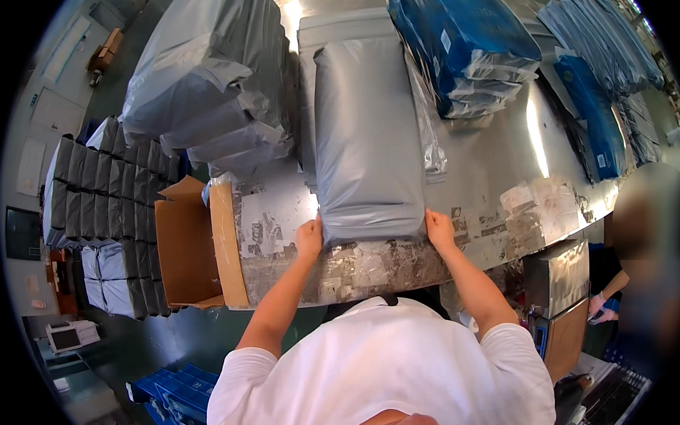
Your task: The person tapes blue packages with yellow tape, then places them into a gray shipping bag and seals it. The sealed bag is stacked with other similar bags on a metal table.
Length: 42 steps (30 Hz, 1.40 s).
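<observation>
A full grey plastic mailing bag (369, 138) lies lengthwise on the metal worktable (499, 162), in front of me. My left hand (309, 238) is closed at its near left corner, and my right hand (439, 229) is closed at its near right corner. The near end of the bag is creased and pulled flat between them. Beneath and behind it lies another flat grey bag (346, 24), mostly covered. What is inside the bag is hidden.
Grey wrapped packages (210, 80) are stacked at the far left, and blue wrapped packages (473, 52) at the far right. An open cardboard box (189, 245) stands left of the table. More grey parcels (116, 197) are piled beyond it. Another person's hand (597, 308) shows at the right.
</observation>
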Motion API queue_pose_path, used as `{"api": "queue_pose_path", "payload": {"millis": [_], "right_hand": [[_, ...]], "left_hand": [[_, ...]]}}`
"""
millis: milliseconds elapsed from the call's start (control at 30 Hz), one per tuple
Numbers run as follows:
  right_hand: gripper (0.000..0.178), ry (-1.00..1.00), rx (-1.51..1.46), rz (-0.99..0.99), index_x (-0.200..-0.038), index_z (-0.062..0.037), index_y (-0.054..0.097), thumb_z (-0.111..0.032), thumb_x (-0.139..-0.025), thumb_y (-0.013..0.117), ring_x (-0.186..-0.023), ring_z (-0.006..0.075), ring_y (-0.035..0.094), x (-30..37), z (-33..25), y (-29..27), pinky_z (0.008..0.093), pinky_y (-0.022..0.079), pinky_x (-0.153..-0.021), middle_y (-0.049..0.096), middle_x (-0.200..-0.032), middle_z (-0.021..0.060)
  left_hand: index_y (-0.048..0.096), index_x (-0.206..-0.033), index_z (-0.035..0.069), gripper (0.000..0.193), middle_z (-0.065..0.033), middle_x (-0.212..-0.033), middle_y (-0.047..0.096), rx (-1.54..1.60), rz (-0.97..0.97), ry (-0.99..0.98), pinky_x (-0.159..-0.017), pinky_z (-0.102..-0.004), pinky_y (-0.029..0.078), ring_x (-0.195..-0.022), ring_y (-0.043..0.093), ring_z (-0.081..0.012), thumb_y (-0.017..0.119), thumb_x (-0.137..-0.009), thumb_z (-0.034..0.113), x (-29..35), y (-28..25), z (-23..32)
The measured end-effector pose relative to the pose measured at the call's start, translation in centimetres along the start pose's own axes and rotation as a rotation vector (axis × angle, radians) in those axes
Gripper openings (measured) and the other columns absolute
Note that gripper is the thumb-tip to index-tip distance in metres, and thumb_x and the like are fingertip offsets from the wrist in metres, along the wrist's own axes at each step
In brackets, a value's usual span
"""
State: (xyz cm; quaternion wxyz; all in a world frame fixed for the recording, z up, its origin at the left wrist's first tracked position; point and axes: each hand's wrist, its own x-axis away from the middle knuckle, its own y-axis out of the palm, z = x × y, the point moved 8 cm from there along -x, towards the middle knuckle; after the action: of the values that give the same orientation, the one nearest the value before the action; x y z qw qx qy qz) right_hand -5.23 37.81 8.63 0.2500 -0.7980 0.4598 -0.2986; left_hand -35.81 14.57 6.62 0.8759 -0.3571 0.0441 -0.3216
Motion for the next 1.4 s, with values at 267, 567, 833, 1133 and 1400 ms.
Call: {"api": "queue_pose_path", "payload": {"millis": [267, 567, 833, 1133, 1400], "right_hand": [[0.052, 0.223, -0.92, -0.082, -0.12, -0.007, 0.047, -0.047, -0.088, 0.048, -0.093, 0.0257, 0.058, -4.0, -1.0, 3.3, 0.0379, 0.046, -0.078, 0.058, -0.109, 0.0146], [0.056, 0.357, -1.361, -0.559, -0.122, 0.0015, 0.047, -0.037, -0.082, 0.057, -0.105, 0.0304, 0.055, 1.8, -9.2, -0.1, 0.041, 0.044, -0.093, 0.055, -0.116, 0.0185], [0.055, -0.217, -1.416, -0.49, -0.126, 0.0003, 0.041, -0.028, -0.081, 0.056, -0.106, 0.0257, 0.054, 2.4, -24.9, -6.6, 0.0388, 0.045, -0.091, 0.054, -0.118, 0.0147], [0.068, -0.712, -1.269, -0.762, -0.131, -0.0038, 0.038, -0.054, -0.086, 0.045, -0.115, 0.0231, 0.046, 1.2, -60.2, -10.8, 0.0353, 0.038, -0.096, 0.046, -0.128, 0.0124], [0.068, -0.748, -0.698, -0.622, -0.14, 0.0012, 0.019, -0.048, -0.094, 0.028, -0.136, 0.0266, 0.018, -7.7, -57.7, 3.8, 0.0341, 0.016, -0.109, 0.02, -0.145, 0.0194]], "left_hand": [[0.051, -0.118, 0.004, 0.042, -0.0147, -0.11, 0.057, 0.531, 0.076, -0.102, -0.08, -0.0335, 0.044, -0.096, 0.055, -0.0233, 0.053, -0.087, 0.032, -3.5, 1.1, 2.0], [0.017, -0.141, 0.0, 0.079, -0.02, -0.138, 0.032, 0.704, -0.476, 0.073, -0.102, -0.0328, 0.029, -0.125, 0.036, -0.0263, 0.059, -0.079, 0.023, 0.9, -7.3, 21.9], [0.021, -0.14, -0.002, 0.076, -0.0172, -0.138, 0.033, 0.509, -0.234, 0.589, -0.107, -0.0355, 0.02, -0.131, 0.025, -0.0255, 0.059, -0.081, 0.028, 2.2, -23.3, 30.2], [0.048, -0.123, 0.004, 0.061, -0.0144, -0.121, 0.053, 1.274, -0.014, 0.482, -0.093, -0.0414, 0.042, -0.105, 0.055, -0.0278, 0.04, -0.087, 0.052, -9.9, -46.5, 33.9], [0.039, -0.132, 0.009, 0.059, -0.0046, -0.132, 0.046, 1.21, 0.538, -0.037, -0.101, -0.0337, 0.032, -0.12, 0.042, -0.0214, 0.036, -0.091, 0.051, -26.6, -48.7, 12.4]]}}
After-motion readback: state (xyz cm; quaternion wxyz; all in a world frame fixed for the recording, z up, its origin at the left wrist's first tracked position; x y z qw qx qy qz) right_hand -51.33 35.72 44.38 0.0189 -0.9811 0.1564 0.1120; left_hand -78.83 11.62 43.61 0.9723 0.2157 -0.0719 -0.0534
